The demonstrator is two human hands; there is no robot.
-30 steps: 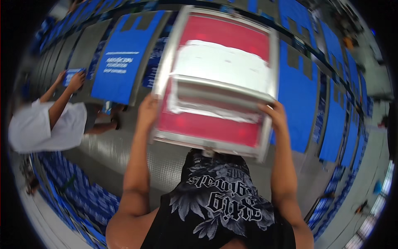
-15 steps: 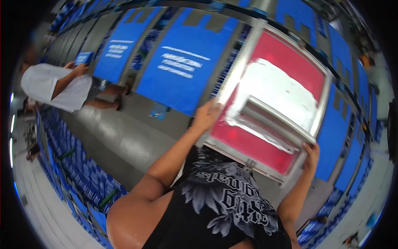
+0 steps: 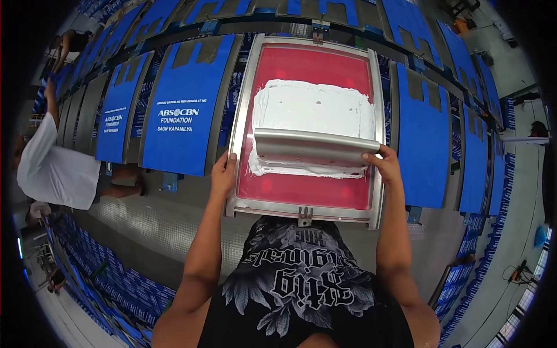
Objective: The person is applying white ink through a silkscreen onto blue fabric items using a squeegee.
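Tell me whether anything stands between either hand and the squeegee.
Between the left hand and the squeegee lie the left side of the frame, which that hand holds, and a strip of red screen. Nothing visible blocks the right hand, which holds the squeegee's right end.

The bare left-hand grip (image 3: 224,173) curls, fingertips pointing far; the bare right-hand grip (image 3: 385,165) pinches leftward; bare arms (image 3: 205,238) extend from the near side.

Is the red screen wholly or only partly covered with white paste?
Only partly: white paste covers the middle, while the red screen shows bare along its far and near ends.
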